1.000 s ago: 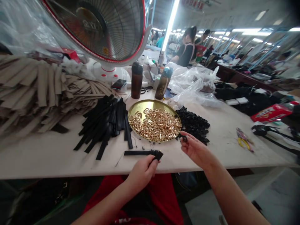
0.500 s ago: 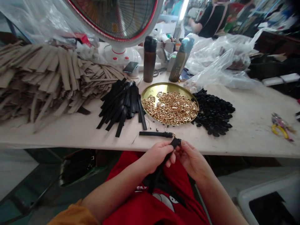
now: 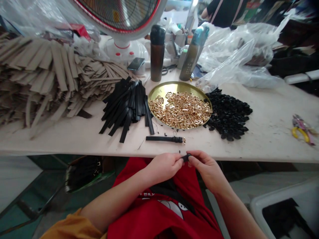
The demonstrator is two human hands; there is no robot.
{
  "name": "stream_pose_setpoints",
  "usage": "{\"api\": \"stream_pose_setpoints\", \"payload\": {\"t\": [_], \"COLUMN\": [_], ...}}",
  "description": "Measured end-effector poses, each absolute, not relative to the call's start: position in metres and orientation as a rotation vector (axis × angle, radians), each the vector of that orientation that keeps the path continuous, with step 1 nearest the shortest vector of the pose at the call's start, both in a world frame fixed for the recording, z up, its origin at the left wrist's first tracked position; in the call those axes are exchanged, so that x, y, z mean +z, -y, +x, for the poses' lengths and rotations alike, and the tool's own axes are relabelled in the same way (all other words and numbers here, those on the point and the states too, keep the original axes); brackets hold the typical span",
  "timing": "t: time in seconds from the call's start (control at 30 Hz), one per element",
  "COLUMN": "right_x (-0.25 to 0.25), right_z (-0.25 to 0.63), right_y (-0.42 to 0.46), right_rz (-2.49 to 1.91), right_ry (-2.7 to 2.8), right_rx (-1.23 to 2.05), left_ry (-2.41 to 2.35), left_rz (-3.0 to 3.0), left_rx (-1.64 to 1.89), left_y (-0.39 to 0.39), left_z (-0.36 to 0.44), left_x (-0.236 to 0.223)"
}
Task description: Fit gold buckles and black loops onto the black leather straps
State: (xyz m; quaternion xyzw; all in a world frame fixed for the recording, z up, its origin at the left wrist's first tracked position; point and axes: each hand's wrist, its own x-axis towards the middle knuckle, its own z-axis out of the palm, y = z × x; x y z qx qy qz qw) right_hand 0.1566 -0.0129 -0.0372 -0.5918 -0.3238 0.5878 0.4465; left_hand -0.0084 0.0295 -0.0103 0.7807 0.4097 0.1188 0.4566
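Note:
My left hand (image 3: 168, 166) is closed round a black strap (image 3: 184, 158), most of it hidden by the fingers. At the strap's right end, the thumb and fingers of my right hand (image 3: 203, 164) pinch it. Both hands are just off the table's front edge, over my red apron. A finished-looking black strap with a gold buckle (image 3: 164, 139) lies flat on the table beyond them. Behind it stands a round gold tray (image 3: 159, 89) with a heap of small gold buckles (image 3: 184, 111). Several loose black straps (image 3: 127, 108) are piled to its left, and small black loops (image 3: 229, 114) to its right.
A large stack of beige-backed strips (image 3: 50, 76) covers the table's left. Toward the back are a fan (image 3: 124, 49), a dark bottle (image 3: 157, 54), a second bottle (image 3: 193, 54) and clear plastic bags (image 3: 239, 63). Yellow-handled pliers (image 3: 301, 132) lie far right. A person (image 3: 224, 11) is beyond.
Both hands have come down and back from the table edge with the strap, which is turned so less of it shows. The buckled strap stays on the table. The view has shifted slightly.

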Motion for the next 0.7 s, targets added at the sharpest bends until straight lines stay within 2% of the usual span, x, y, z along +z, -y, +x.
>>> {"api": "stream_pose_setpoints", "payload": {"t": [0.1,0.3,0.47,0.7], "right_x": [-0.037,-0.043,-0.046,-0.048], "right_z": [0.158,0.165,0.153,0.139], "right_y": [0.013,0.014,0.015,0.014], "right_rz": [-1.501,-1.418,-1.305,-1.293], "right_ry": [0.947,0.723,0.534,0.546], "right_rx": [1.453,1.542,1.567,1.542], "left_ry": [-0.969,-0.899,-1.039,-1.141], "left_rz": [1.984,1.859,1.971,1.907], "left_rx": [0.288,0.205,0.236,0.216], "left_y": [-0.03,-0.025,-0.022,-0.023], "left_z": [-0.006,-0.008,-0.013,-0.012], "left_x": [-0.009,-0.007,-0.007,-0.004]}}
